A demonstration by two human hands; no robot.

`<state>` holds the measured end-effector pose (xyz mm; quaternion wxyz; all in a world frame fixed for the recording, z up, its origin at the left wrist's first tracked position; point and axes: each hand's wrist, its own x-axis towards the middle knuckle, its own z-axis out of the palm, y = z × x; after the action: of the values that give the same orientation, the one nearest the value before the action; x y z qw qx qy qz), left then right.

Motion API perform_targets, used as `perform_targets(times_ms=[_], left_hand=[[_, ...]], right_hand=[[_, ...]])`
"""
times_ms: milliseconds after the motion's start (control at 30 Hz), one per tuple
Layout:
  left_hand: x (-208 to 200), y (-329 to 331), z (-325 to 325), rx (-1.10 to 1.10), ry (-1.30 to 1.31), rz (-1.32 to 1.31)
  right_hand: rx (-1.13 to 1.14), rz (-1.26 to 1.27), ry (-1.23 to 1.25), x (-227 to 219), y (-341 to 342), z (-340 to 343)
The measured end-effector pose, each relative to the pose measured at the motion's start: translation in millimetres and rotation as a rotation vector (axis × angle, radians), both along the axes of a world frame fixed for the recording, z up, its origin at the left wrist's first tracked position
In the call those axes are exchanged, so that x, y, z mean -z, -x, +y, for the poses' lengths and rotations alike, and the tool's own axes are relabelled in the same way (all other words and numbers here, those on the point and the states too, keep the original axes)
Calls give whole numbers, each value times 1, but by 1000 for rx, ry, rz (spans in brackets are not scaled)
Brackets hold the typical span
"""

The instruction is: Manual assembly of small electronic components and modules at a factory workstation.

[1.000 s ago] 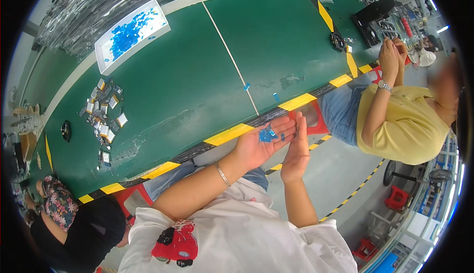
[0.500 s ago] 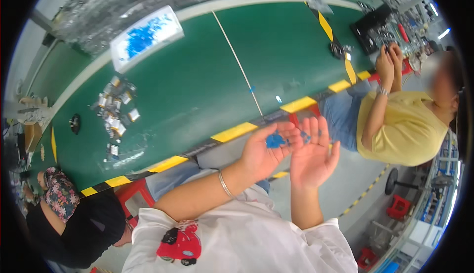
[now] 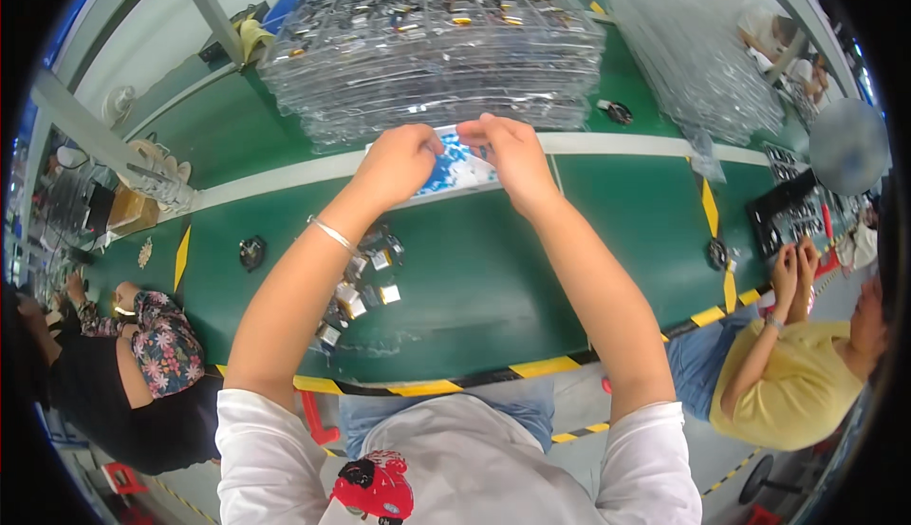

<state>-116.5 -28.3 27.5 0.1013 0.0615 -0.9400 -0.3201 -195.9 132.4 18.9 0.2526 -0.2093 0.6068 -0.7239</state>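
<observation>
A shallow white box (image 3: 484, 181) with many small blue pieces (image 3: 438, 176) inside stands at the far edge of the green table, under both hands. My left hand (image 3: 397, 162) is over the box's left side with its fingers curled in; whatever they hold, if anything, is hidden. Over the right side, my right hand (image 3: 512, 159) reaches in with fingers pointing left and somewhat apart, and no piece shows in them. Near my left forearm lies a loose pile of small silver-and-white parts with dark wires (image 3: 353, 297).
Stacked clear trays of parts (image 3: 427, 79) rise behind the box. More clear plastic trays (image 3: 693, 60) stand at the far right. Dark wire coils lie at left (image 3: 251, 253) and right (image 3: 716, 253). Co-workers sit on either side, one in a yellow shirt (image 3: 792, 378).
Both hands have moved from in front of the table, palms up with blue pieces on them, forward over the white box. They are now turned over it. The view has shifted too.
</observation>
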Motion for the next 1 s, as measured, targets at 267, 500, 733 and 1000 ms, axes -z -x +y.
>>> perform_targets(times_ms=[267, 500, 733, 1000], left_hand=[[4, 13, -29, 159, 255, -59], [-10, 11, -42, -11, -489, -321], [-14, 0, -39, -13, -904, -267], [-9, -4, -53, 149, -1434, -322]], right_hand=[[-246, 542, -288, 18, 33, -27], [-141, 581, -492, 15, 24, -38], [184, 1164, -230, 13, 2, -43], [103, 1116, -342, 20, 15, -40]])
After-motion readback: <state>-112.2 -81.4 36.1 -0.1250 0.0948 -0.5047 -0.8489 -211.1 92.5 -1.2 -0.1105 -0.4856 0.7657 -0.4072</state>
